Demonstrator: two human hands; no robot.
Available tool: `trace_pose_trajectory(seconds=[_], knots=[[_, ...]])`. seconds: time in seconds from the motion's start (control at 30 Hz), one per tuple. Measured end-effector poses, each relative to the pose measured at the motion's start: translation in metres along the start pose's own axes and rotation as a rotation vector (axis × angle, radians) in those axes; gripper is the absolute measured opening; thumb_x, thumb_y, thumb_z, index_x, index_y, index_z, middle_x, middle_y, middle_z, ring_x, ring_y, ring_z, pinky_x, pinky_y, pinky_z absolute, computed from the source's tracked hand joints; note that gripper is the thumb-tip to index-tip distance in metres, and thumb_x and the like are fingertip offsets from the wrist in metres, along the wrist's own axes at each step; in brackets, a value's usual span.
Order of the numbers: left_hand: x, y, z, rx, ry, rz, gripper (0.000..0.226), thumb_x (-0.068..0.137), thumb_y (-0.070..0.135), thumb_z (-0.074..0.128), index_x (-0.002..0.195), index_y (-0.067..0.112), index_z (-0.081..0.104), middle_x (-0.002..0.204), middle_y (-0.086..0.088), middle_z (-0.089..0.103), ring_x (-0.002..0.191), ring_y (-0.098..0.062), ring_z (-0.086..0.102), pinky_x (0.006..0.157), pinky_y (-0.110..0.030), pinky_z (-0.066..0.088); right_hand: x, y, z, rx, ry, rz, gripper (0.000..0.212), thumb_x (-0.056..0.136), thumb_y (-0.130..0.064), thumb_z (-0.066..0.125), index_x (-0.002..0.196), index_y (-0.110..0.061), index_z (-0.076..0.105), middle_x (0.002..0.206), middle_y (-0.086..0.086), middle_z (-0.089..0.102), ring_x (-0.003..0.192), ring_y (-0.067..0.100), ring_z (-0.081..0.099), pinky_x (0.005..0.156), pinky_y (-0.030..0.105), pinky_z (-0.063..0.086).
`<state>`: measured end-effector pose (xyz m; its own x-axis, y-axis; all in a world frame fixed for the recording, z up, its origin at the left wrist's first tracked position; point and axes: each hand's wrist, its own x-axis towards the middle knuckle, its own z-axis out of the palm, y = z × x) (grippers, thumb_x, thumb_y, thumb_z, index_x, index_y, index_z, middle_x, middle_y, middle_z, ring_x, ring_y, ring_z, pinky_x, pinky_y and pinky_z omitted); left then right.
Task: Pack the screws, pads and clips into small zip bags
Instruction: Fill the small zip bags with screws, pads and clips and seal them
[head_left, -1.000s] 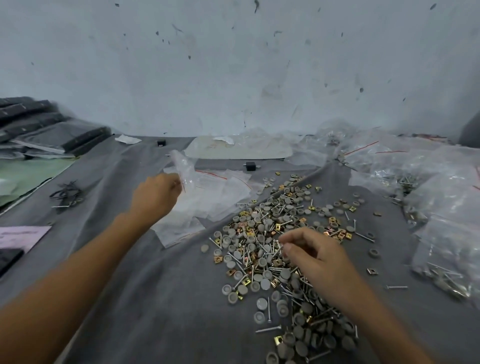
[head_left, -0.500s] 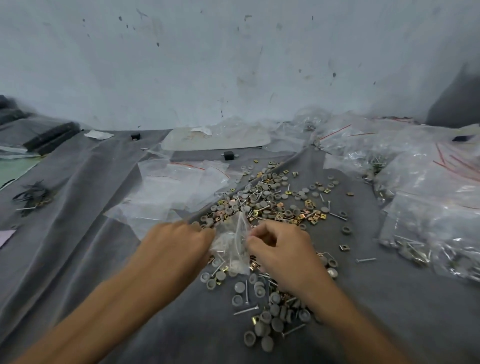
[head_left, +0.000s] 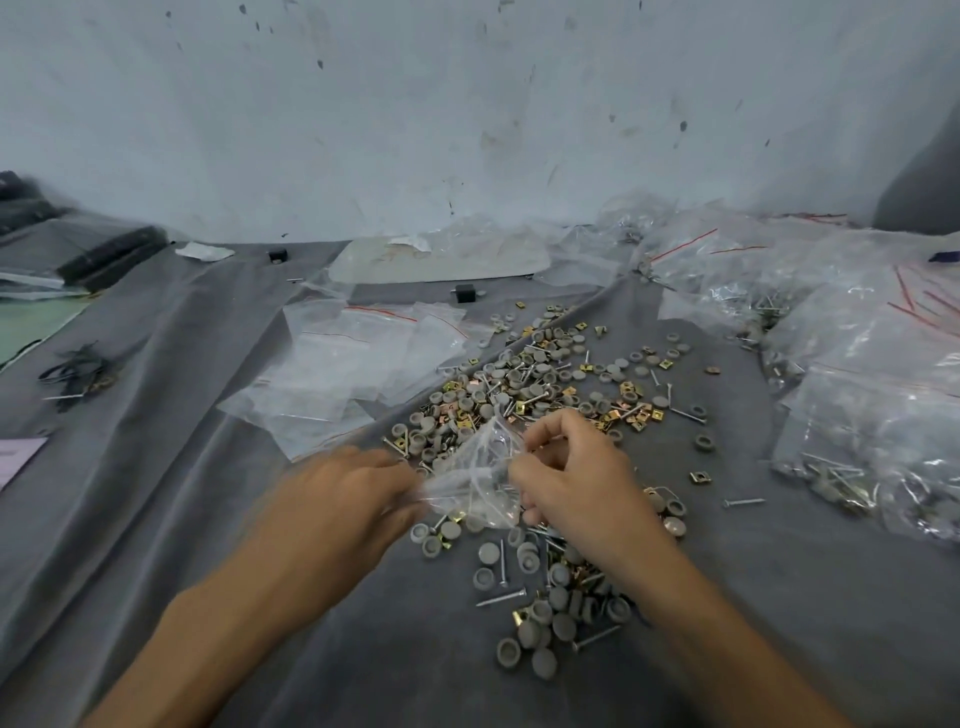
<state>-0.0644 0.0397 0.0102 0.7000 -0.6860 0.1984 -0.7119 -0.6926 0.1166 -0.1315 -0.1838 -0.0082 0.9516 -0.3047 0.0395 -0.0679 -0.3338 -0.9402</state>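
Observation:
A small clear zip bag (head_left: 475, 475) is held between both hands just above the heap of parts. My left hand (head_left: 345, 499) grips its left edge and my right hand (head_left: 569, 480) pinches its right side near the mouth. Under and around them lies a long heap of grey round pads, silver screws and brass-coloured clips (head_left: 524, 387) on the grey cloth (head_left: 208, 519). More pads and screws (head_left: 540, 618) lie near my right forearm. A screw shows faintly inside the bag.
Empty zip bags with red seal lines (head_left: 358, 358) lie left of the heap. Filled bags (head_left: 862, 395) pile up along the right side. Black strips in plastic (head_left: 104, 254) and a small dark tangle (head_left: 78, 369) sit at the left. A wall stands behind.
My left hand brought a bag from the empty pile down to the heap, my right hand joined it, and now both hold the bag. The view has shifted slightly left.

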Motion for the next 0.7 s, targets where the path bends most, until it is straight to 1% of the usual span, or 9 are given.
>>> trace_pose_trajectory(seconds=[0.1,0.17,0.27,0.33,0.4,0.47,0.53,0.6,0.7], knots=[[-0.002,0.0,0.006,-0.054,-0.015,0.021,0.056,0.095,0.072,0.029,0.094,0.033,0.069,0.084,0.017,0.057,0.092,-0.008,0.06,0.074,-0.03,0.047,0.001,0.003,-0.002,-0.039,-0.025,-0.051,0.031,0.09,-0.023,0.069,0.083,-0.042,0.045,0.083,0.002,0.07,0.059,0.009,0.066,0.053,0.025,0.054],[-0.002,-0.004,0.009,-0.16,0.026,0.019,0.058,0.096,0.07,0.025,0.101,0.036,0.072,0.087,0.018,0.06,0.09,-0.006,0.059,0.076,-0.032,0.049,0.002,0.004,-0.007,-0.073,-0.028,-0.106,0.032,0.097,-0.012,0.061,0.081,-0.035,0.046,0.08,0.005,0.07,0.058,0.01,0.066,0.055,0.029,0.057],[-0.001,-0.009,0.013,-0.366,0.124,-0.016,0.039,0.102,0.059,0.042,0.109,0.04,0.075,0.102,0.021,0.068,0.099,-0.002,0.062,0.083,-0.027,0.049,0.002,0.003,-0.012,-0.158,-0.059,-0.151,0.026,0.103,-0.014,0.054,0.086,-0.033,0.06,0.081,-0.002,0.069,0.07,0.016,0.069,0.066,0.039,0.06],[0.0,-0.007,0.014,-0.568,0.2,-0.063,0.021,0.094,0.05,0.061,0.099,0.038,0.078,0.102,0.017,0.072,0.1,-0.006,0.065,0.083,-0.023,0.048,0.001,0.004,-0.01,-0.26,-0.069,-0.201,0.029,0.103,-0.014,0.053,0.096,-0.034,0.072,0.08,-0.016,0.062,0.071,0.008,0.065,0.062,0.025,0.054],[0.001,-0.006,0.014,-0.653,0.281,-0.115,0.011,0.082,0.044,0.072,0.088,0.036,0.077,0.098,0.013,0.072,0.095,-0.012,0.066,0.081,-0.026,0.048,0.0,0.004,-0.008,-0.361,-0.073,-0.245,0.034,0.102,-0.008,0.052,0.11,-0.032,0.076,0.091,-0.021,0.057,0.08,0.0,0.059,0.069,0.015,0.047],[0.001,-0.006,0.017,-0.606,0.271,-0.137,0.014,0.076,0.047,0.075,0.084,0.036,0.071,0.093,0.015,0.07,0.091,-0.012,0.063,0.077,-0.03,0.048,0.001,0.005,-0.007,-0.385,-0.129,-0.244,0.042,0.102,-0.004,0.049,0.121,-0.033,0.072,0.104,-0.013,0.056,0.095,0.005,0.056,0.08,0.02,0.05],[-0.001,-0.002,0.021,-0.537,0.194,-0.129,0.019,0.075,0.048,0.077,0.082,0.035,0.066,0.09,0.018,0.068,0.089,-0.008,0.061,0.076,-0.031,0.047,0.0,0.007,-0.002,-0.366,-0.225,-0.247,0.044,0.103,-0.006,0.047,0.124,-0.039,0.068,0.103,-0.012,0.048,0.093,0.003,0.049,0.076,0.022,0.046],[-0.002,0.005,0.025,-0.501,0.157,-0.061,0.023,0.077,0.049,0.077,0.079,0.032,0.063,0.091,0.021,0.066,0.088,-0.007,0.06,0.076,-0.027,0.045,-0.001,0.009,0.006,-0.354,-0.262,-0.272,0.028,0.105,-0.015,0.047,0.112,-0.032,0.068,0.097,-0.014,0.044,0.087,0.0,0.046,0.074,0.021,0.039],[-0.003,0.006,0.028,-0.49,0.16,0.022,0.03,0.077,0.058,0.075,0.078,0.031,0.06,0.09,0.022,0.064,0.085,-0.004,0.058,0.071,-0.017,0.039,0.005,0.013,0.007,-0.251,-0.16,-0.261,0.019,0.102,-0.019,0.056,0.098,-0.023,0.073,0.095,-0.011,0.062,0.086,0.008,0.06,0.074,0.032,0.049]])
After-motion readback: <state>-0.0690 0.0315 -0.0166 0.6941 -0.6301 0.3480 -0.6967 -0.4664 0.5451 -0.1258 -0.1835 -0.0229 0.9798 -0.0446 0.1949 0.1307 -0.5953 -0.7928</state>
